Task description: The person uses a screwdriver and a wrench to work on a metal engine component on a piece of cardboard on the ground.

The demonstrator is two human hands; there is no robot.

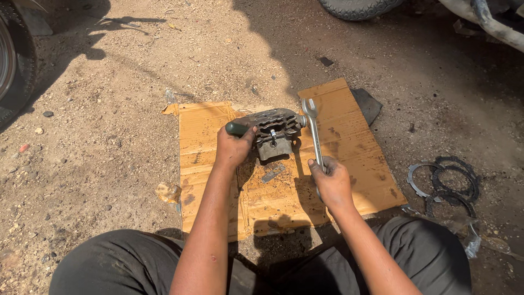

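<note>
The finned grey engine part (273,131) sits near the far-middle of the cardboard sheet (360,164), and everything else is placed from it. A long silver spanner (313,134) has its head seated at the part's right end, on what looks like a bolt there, though the fitting itself is too small to make out. The spanner's long axis runs from that end back toward the person, slightly rightward — so its free end lies nearer the body than the part does.

The right hand (332,180) is closed around that near end of the shaft, well back from the part. The left hand (233,146) is the nearer one: it touches the part's left side, fingers wrapped around a dark green handle (236,129) that sticks out there.

Right of the part, off the cardboard, flat metal rings (445,180) lie on the dirt ground (109,109). A tyre (357,6) shows far beyond it.
</note>
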